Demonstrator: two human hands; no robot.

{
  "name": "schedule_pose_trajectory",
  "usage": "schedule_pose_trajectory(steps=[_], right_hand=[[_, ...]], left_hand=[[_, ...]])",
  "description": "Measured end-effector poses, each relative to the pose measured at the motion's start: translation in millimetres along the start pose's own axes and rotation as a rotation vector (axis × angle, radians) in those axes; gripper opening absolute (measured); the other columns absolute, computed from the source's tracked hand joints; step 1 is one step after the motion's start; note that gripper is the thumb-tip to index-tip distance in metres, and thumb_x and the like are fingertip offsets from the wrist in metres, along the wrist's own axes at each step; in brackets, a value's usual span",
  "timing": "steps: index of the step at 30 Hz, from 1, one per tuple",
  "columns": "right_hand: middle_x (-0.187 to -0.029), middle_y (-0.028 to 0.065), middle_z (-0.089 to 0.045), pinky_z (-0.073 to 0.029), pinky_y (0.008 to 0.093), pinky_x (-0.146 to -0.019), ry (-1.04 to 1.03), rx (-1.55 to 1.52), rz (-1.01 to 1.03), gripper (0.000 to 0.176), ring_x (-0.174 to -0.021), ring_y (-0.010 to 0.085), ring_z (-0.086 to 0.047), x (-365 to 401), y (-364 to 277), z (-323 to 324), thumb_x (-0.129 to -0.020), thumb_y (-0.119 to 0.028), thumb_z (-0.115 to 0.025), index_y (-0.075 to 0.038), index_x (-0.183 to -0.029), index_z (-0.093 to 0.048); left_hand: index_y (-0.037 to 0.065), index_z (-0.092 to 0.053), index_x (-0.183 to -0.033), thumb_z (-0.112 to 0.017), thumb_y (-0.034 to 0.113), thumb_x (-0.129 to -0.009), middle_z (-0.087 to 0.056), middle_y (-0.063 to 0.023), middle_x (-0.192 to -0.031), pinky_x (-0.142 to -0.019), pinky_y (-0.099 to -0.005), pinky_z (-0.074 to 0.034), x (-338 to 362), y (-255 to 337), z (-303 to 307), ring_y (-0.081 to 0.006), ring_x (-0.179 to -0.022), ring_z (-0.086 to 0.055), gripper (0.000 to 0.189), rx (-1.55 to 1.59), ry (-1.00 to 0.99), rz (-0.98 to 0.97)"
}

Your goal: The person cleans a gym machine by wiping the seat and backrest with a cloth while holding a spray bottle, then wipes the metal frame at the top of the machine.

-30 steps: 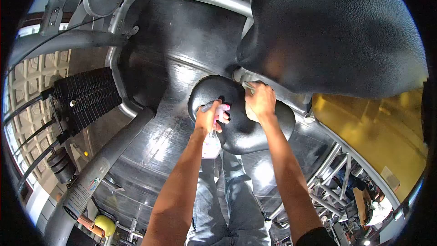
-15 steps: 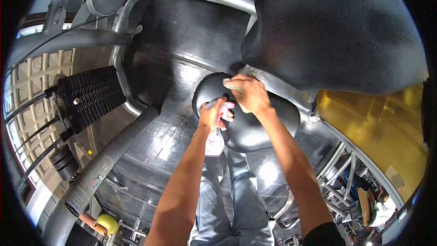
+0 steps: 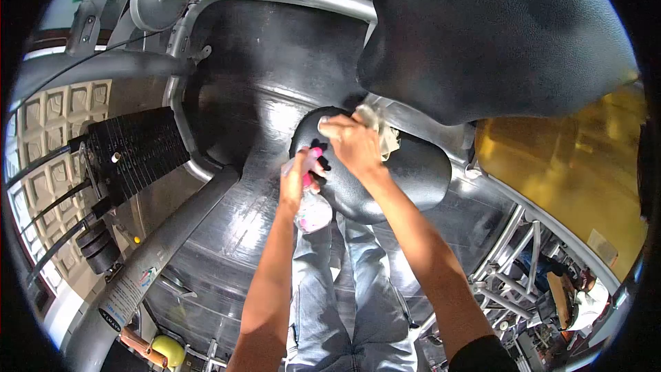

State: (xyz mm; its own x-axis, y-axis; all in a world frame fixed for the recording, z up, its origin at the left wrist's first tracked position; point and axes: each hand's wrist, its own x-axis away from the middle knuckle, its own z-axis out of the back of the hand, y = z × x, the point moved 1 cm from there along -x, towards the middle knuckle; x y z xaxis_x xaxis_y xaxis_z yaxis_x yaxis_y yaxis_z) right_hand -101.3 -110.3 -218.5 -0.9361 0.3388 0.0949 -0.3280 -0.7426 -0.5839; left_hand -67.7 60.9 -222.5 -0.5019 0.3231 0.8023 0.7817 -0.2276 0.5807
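Gym floor, dark and shiny, ran under everything. Far left: latticed wall, then black weight stack, then slanted grey frame tube with a label low on it. Next, the person's left hand had its fingers wrapped around the neck of a clear spray bottle with pink parts; bottle was tilted, by the near left edge of a black seat pad. Right hand was over the pad's upper middle, fingers curled around a bunched pale cloth, loose end sticking out to the right. Couldn't tell how hard it pressed. Beyond the pad, upper right, was a large black cushion; far right, a yellow panel.
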Motion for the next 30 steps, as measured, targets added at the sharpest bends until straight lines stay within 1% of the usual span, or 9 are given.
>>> schedule_pose_trajectory(steps=[1,8,11,14,17,20,25,28,30], right_hand=[[-0.108,-0.0026,-0.069,-0.05,0.039,-0.093,-0.013,-0.031,-0.018,0.023,-0.097,0.0289,-0.064,12,-5,1,-0.08,-0.011,-0.065,-0.022,-0.098,-0.075],[-0.101,0.0017,-0.072,-0.054,0.039,-0.085,0.107,0.036,-0.457,0.022,-0.093,0.0272,-0.067,25,19,27,-0.083,-0.018,-0.068,-0.023,-0.103,-0.074],[-0.101,0.0051,-0.072,-0.054,0.0389,-0.086,0.067,0.106,-0.439,0.023,-0.092,0.0272,-0.067,8,20,19,-0.082,-0.019,-0.07,-0.022,-0.104,-0.074],[-0.1,0.0077,-0.071,-0.053,0.0394,-0.086,0.076,0.071,-0.425,0.022,-0.093,0.028,-0.067,-6,6,16,-0.082,-0.018,-0.069,-0.021,-0.103,-0.074],[-0.105,0.0035,-0.07,-0.053,0.0376,-0.087,0.04,0.105,-0.44,0.021,-0.097,0.0283,-0.065,-14,-3,0,-0.082,-0.017,-0.068,-0.021,-0.102,-0.074],[-0.11,-0.0021,-0.069,-0.053,0.0356,-0.088,0.085,0.052,-0.171,0.024,-0.103,0.0279,-0.061,-14,-13,-10,-0.081,-0.015,-0.066,-0.022,-0.103,-0.074],[-0.114,-0.0082,-0.066,-0.053,0.034,-0.086,-0.073,0.127,0.102,0.027,-0.1,0.021,-0.059,20,-11,-1,-0.081,-0.017,-0.066,-0.028,-0.105,-0.073],[-0.102,-0.0079,-0.068,-0.053,0.0354,-0.083,0.034,0.228,0.068,0.019,-0.096,0.0229,-0.062,17,2,16,-0.08,-0.018,-0.067,-0.025,-0.097,-0.073],[-0.099,-0.004,-0.069,-0.052,0.0383,-0.085,0.05,0.093,-0.105,0.016,-0.091,0.0265,-0.065,2,4,12,-0.081,-0.018,-0.067,-0.021,-0.095,-0.073]], left_hand=[[-0.003,-0.066,-0.096,-0.05,0.048,-0.093,-0.065,-0.0104,-0.07,-0.043,-0.029,-0.044,4,6,1,-0.0164,-0.043,-0.053,0.054,0.056,0.056,-0.048],[-0.002,-0.069,-0.07,-0.048,0.052,-0.093,-0.063,-0.0102,-0.058,-0.044,-0.0315,-0.045,9,51,5,-0.0153,-0.041,-0.054,0.062,-0.426,0.204,-0.15],[-0.003,-0.068,-0.067,-0.049,0.052,-0.093,-0.062,-0.0104,-0.058,-0.044,-0.0314,-0.045,7,60,-1,-0.0155,-0.041,-0.054,0.063,-0.449,0.248,-0.1],[-0.003,-0.07,-0.094,-0.049,0.05,-0.094,-0.061,-0.0086,-0.06,-0.041,-0.029,-0.042,3,59,-1,-0.0153,-0.041,-0.053,0.057,-0.413,0.228,-0.088],[-0.003,-0.069,-0.095,-0.05,0.051,-0.094,-0.061,-0.0093,-0.061,-0.04,-0.0292,-0.041,7,61,2,-0.0159,-0.041,-0.052,0.056,-0.259,0.223,-0.156],[-0.002,-0.068,-0.083,-0.054,0.05,-0.092,-0.064,-0.0103,-0.064,-0.04,-0.0304,-0.042,11,58,14,-0.0162,-0.041,-0.054,0.056,-0.082,0.193,-0.113],[-0.002,-0.067,-0.087,-0.057,0.041,-0.093,-0.065,-0.0108,-0.069,-0.043,-0.0264,-0.043,27,60,30,-0.0144,-0.044,-0.054,0.045,-0.127,0.159,-0.152],[0.0,-0.068,-0.089,-0.06,0.019,-0.092,-0.067,-0.0089,-0.077,-0.046,-0.0246,-0.045,27,54,47,-0.0111,-0.052,-0.057,0.021,-0.2,0.038,-0.18],[0.001,-0.067,-0.094,-0.06,0.021,-0.093,-0.066,-0.0092,-0.078,-0.046,-0.0249,-0.045,28,48,51,-0.0114,-0.052,-0.057,0.022,-0.224,0.033,-0.232]])
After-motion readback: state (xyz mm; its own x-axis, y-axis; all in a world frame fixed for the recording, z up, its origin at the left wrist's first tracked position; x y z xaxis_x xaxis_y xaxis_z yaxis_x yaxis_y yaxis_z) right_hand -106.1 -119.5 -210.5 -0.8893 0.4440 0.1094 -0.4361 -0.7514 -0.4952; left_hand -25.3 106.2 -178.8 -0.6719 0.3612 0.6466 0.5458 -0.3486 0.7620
